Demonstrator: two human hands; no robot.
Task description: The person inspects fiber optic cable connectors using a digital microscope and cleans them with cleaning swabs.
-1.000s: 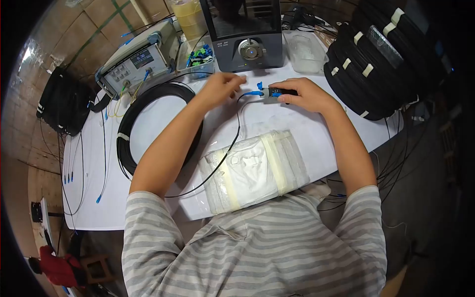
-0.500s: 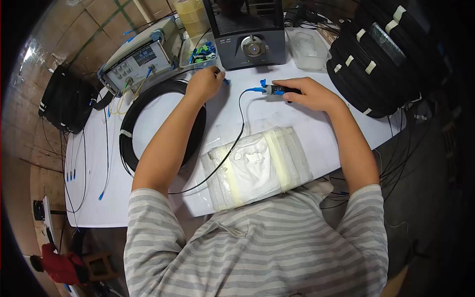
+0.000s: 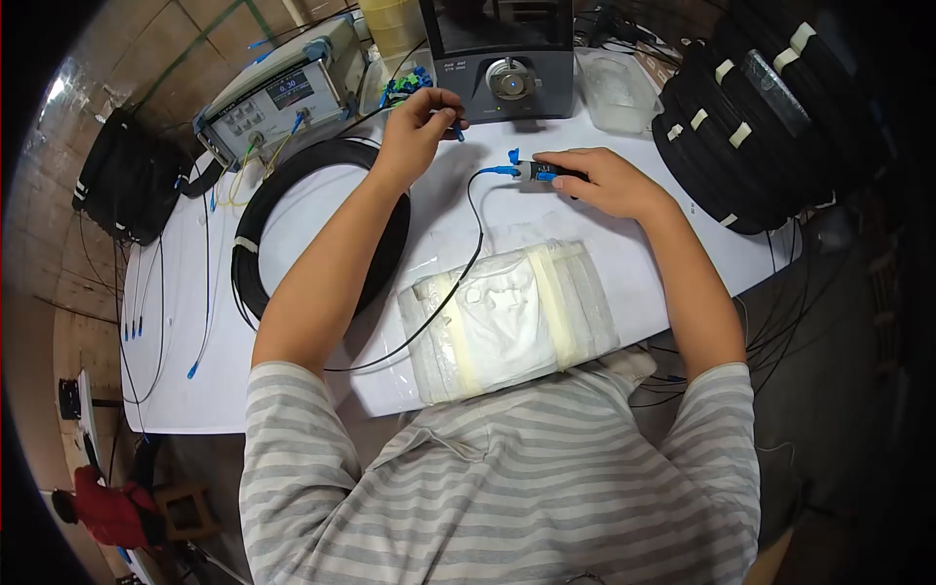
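Observation:
My left hand [image 3: 417,135] is closed in a pinch on a small blue fiber connector [image 3: 458,132], held just above the table in front of the dark grey screen unit [image 3: 468,93]. My right hand [image 3: 614,182] rests on the table, its fingers closed around a short black handheld device [image 3: 567,174] with a grey tip. A blue cap [image 3: 514,156] stands up from that tip. Plugged into the tip is a blue fiber connector [image 3: 500,171], whose black cable [image 3: 481,239] curves down towards my body. Part of the device lies under my fingers.
Left of centre lies a black cable coil [image 3: 252,214]; behind it stands a bench meter [image 3: 278,107]. Stacked black coils [image 3: 741,146] fill the right side, beside a clear plastic tub [image 3: 614,93]. A taped white pad [image 3: 507,327] lies along the near edge. Another person [image 3: 112,512] is at lower left.
My left hand has risen and moved slightly right, with the blue connector still pinched. The right hand keeps its hold on the black device. The whole view has shifted a little.

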